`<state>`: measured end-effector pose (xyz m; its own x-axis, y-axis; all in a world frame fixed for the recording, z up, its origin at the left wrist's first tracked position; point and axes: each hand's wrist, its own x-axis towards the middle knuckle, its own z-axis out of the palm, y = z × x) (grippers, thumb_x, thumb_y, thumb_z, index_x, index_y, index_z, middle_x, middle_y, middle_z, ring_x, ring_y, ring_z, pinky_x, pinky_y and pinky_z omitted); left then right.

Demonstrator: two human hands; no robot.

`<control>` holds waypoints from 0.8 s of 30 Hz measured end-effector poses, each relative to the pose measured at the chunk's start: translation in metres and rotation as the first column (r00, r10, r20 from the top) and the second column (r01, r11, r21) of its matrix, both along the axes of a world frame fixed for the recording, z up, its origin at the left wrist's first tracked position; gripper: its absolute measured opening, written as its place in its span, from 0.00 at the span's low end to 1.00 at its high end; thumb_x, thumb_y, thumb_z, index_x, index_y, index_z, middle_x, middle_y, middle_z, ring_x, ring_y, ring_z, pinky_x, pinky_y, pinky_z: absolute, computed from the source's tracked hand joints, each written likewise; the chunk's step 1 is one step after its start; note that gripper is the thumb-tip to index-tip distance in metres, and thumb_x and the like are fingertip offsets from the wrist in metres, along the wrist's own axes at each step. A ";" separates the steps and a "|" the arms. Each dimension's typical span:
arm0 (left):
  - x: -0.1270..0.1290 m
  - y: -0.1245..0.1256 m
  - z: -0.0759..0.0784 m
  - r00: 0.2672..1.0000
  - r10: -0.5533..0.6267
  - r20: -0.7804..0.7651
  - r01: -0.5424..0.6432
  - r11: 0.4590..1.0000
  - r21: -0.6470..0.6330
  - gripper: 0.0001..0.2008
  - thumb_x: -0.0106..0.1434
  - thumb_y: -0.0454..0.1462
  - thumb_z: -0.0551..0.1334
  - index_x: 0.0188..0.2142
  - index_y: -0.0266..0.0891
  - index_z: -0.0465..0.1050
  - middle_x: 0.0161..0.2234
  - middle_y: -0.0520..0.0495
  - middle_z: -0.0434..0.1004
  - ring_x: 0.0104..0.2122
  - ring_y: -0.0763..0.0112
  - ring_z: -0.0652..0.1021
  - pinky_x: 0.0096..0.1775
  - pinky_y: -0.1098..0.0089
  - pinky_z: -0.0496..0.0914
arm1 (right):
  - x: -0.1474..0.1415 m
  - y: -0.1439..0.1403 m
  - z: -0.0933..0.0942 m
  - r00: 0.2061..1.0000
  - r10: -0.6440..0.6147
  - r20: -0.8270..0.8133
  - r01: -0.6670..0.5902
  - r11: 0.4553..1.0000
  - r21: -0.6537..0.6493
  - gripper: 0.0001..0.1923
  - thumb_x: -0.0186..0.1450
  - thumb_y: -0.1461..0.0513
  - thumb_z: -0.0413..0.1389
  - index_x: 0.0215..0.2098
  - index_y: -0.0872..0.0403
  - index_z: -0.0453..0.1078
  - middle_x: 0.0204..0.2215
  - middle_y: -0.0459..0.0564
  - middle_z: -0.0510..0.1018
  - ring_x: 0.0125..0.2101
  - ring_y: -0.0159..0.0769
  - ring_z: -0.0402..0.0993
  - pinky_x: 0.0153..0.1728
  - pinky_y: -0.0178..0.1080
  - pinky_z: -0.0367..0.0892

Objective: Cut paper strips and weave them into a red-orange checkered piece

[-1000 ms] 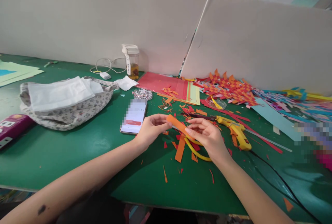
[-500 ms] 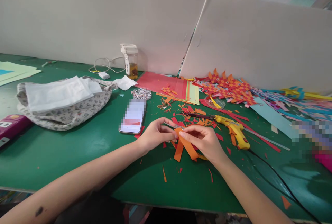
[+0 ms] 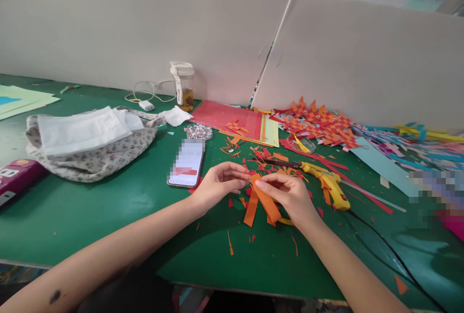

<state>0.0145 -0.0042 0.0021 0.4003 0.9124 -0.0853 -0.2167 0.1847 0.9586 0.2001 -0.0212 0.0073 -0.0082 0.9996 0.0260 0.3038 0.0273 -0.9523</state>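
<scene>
Between the thumb and fingers of my right hand is a folded orange paper strip, its ends hanging down toward me. My left hand is just left of the strip's top end, fingers stretched toward it and thumb a little apart. Whether those fingertips touch the paper I cannot tell. Partly covered by my right hand, a curved yellow piece lies on the table. Red and orange paper scraps are scattered around and beneath both hands.
A yellow hot glue gun with a black cord lies right of my hands. Woven red-orange paper fish are piled behind it. Left of my hands are a phone and a patterned cloth bag. A drink bottle stands at the back.
My left fingers have loosened from the strip's top end and straightened. My right hand has shifted slightly right with the strip.
</scene>
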 end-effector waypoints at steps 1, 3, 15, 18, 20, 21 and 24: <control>0.000 0.000 0.000 1.000 -0.018 -0.002 0.018 1.000 0.006 0.14 0.50 0.37 0.66 0.38 0.36 0.71 0.39 0.42 0.77 0.39 0.66 0.77 0.34 0.72 0.70 | 0.000 0.000 -0.001 1.000 0.009 0.008 -0.009 1.000 0.002 0.13 0.48 0.52 0.63 0.25 0.52 0.74 0.25 0.48 0.79 0.28 0.38 0.75 0.31 0.38 0.70; 0.000 0.000 -0.002 0.999 -0.038 -0.023 0.039 0.999 0.027 0.14 0.50 0.37 0.66 0.37 0.36 0.73 0.38 0.42 0.77 0.38 0.66 0.76 0.35 0.71 0.70 | 0.001 0.000 -0.002 0.999 0.023 0.023 -0.023 1.000 0.003 0.13 0.49 0.52 0.63 0.25 0.52 0.74 0.25 0.48 0.79 0.28 0.38 0.75 0.31 0.39 0.70; 0.001 0.002 -0.012 0.994 -0.025 -0.110 0.045 0.983 0.180 0.11 0.50 0.39 0.67 0.33 0.37 0.77 0.33 0.46 0.78 0.33 0.69 0.76 0.38 0.69 0.70 | 0.000 0.000 -0.003 0.997 0.072 -0.003 -0.072 0.997 -0.026 0.11 0.50 0.54 0.63 0.26 0.52 0.75 0.26 0.48 0.78 0.28 0.37 0.74 0.32 0.38 0.69; 0.001 0.002 -0.013 0.993 -0.029 -0.116 0.051 0.980 0.190 0.11 0.50 0.40 0.67 0.32 0.37 0.77 0.33 0.46 0.78 0.33 0.69 0.76 0.38 0.70 0.70 | 0.000 0.000 -0.002 0.996 0.085 0.010 -0.084 0.996 -0.040 0.11 0.51 0.54 0.62 0.25 0.52 0.75 0.26 0.47 0.79 0.28 0.37 0.74 0.31 0.37 0.68; 0.001 0.001 -0.012 0.992 -0.023 -0.128 0.047 0.981 0.188 0.12 0.51 0.41 0.66 0.33 0.37 0.77 0.34 0.45 0.78 0.34 0.69 0.76 0.36 0.71 0.69 | -0.001 -0.001 0.000 0.996 0.093 0.013 -0.092 0.995 -0.046 0.11 0.51 0.54 0.62 0.26 0.52 0.75 0.26 0.47 0.78 0.28 0.36 0.74 0.31 0.37 0.68; 0.001 0.001 -0.011 0.991 -0.018 -0.134 0.043 0.981 0.187 0.12 0.51 0.42 0.66 0.33 0.37 0.77 0.34 0.45 0.78 0.34 0.69 0.76 0.35 0.72 0.69 | -0.001 -0.001 0.000 0.995 0.095 0.013 -0.095 0.994 -0.050 0.11 0.51 0.54 0.62 0.26 0.53 0.75 0.25 0.47 0.78 0.28 0.36 0.73 0.31 0.36 0.68; 0.001 0.001 -0.011 0.988 -0.002 -0.155 0.033 0.981 0.192 0.13 0.52 0.44 0.65 0.32 0.37 0.77 0.33 0.45 0.78 0.33 0.70 0.75 0.33 0.73 0.68 | -0.002 -0.002 0.001 0.993 0.115 0.015 -0.114 0.991 -0.068 0.11 0.51 0.54 0.62 0.25 0.53 0.75 0.25 0.47 0.78 0.28 0.36 0.74 0.30 0.36 0.68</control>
<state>0.0155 -0.0031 -0.0085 0.4123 0.9105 0.0305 -0.0626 -0.0051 0.9980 0.1977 -0.0229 0.0079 -0.1225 0.9916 -0.0425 0.3200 -0.0011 -0.9474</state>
